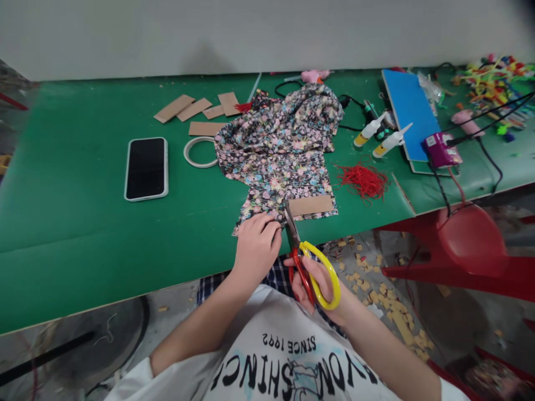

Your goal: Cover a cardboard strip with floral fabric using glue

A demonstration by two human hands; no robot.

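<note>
**Green table, floral cloth at the scissors**

Green table [83, 234] against a pale wall [125, 39] carries the floral cloth [288, 167], a card strip [311, 205] flat on its near edge. Work looks early: the cloth is largely whole, with no separate floral piece visible; loose card pieces [194, 109] lie beyond its left side.

The right hand [321, 274] has its grip closed round the scissors [295, 236], blades beside the strip. The left hand [257, 242] rests on the cloth; whether it pinches, I cannot tell. Floor scraps [390, 303] lie right of the cloth, below.
</note>
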